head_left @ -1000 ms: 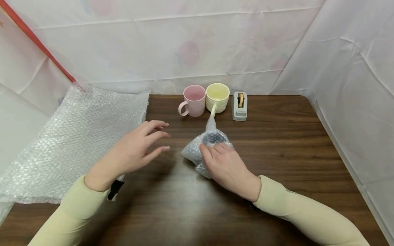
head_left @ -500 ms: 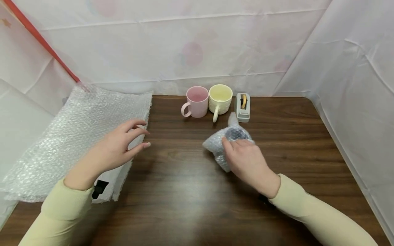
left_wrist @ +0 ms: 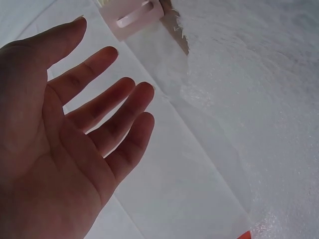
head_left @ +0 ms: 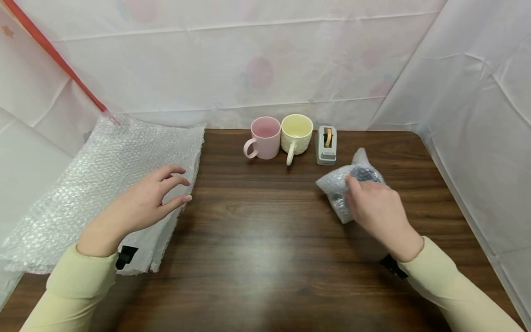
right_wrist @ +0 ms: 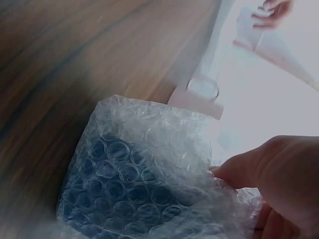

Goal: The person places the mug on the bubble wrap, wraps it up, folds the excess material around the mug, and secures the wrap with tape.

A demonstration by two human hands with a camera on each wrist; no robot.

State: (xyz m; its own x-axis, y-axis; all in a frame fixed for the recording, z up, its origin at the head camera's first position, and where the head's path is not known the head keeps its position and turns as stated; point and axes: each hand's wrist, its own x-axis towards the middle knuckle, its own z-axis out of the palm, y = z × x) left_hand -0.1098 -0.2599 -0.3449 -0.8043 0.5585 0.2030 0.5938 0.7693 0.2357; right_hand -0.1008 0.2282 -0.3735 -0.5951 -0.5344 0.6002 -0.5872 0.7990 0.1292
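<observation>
My right hand (head_left: 381, 207) grips a bundle of bubble wrap (head_left: 334, 183) over the right part of the table. In the right wrist view, a dark blue thing shows through the wrapped bundle (right_wrist: 119, 174), and the thumb presses on the wrap's edge. A twisted tail of wrap points toward the back. On the other side, my left hand (head_left: 138, 200) hovers over the right edge of a stack of bubble wrap sheets (head_left: 141, 147). Its fingers are spread and loosely bent around nothing, as the left wrist view also shows.
A pink mug (head_left: 265, 138) and a yellow mug (head_left: 297, 133) stand side by side at the table's back edge. To their right is a grey tape dispenser (head_left: 326, 146). White cloth (head_left: 232, 64) hangs behind and at the sides, with a red strip (head_left: 58, 57) at upper left.
My right hand has carried the wrapped bundle rightward, away from the front of the yellow mug to right of the tape dispenser. My left hand has drawn back to the left.
</observation>
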